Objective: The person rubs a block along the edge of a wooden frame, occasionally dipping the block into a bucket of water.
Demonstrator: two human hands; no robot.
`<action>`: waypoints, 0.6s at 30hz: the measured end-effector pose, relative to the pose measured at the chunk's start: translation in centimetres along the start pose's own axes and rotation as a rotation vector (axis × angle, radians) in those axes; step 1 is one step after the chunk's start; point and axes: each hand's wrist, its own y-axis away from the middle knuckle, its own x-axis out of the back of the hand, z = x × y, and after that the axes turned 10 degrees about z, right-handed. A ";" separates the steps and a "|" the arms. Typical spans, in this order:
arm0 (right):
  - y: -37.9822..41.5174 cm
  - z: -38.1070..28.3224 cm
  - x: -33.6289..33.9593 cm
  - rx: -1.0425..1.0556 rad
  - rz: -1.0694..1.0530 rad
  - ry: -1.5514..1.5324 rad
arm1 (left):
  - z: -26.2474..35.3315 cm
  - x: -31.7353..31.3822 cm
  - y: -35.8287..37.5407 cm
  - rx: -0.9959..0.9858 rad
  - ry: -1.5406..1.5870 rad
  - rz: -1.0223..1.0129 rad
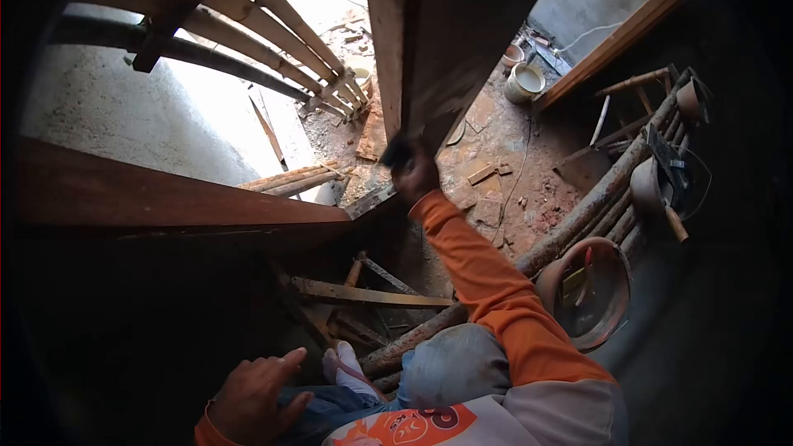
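My right hand (415,175), in an orange sleeve, is stretched forward at the lower end of a dark upright column (450,41). Its fingers are closed round a small dark object, blurred by motion; I cannot tell what kind it is. Just above the hand, a wet-looking smear shows on the column's face. My left hand (258,396) hovers over my lap at the lower left, fingers apart and holding nothing. A brown sill (182,194) runs from the left up to the foot of the column.
Rough poles (595,177) form scaffolding under me. On it sit a round basin (618,297) with tools inside and another bowl (647,186). Far below, a bucket (524,83) stands on the debris-strewn floor (496,157). Wooden slats (248,12) hang at upper left.
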 end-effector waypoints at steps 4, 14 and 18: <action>-6.2 -0.5 3.8 0.326 0.491 0.227 | 1.1 1.3 0.1 0.022 -0.079 0.037; 0.3 -1.4 -0.8 0.165 0.213 -0.189 | 2.9 -0.4 -0.9 0.083 0.132 0.034; -7.1 -9.1 9.9 0.057 0.687 -0.018 | 1.3 -0.8 0.3 0.282 0.112 0.011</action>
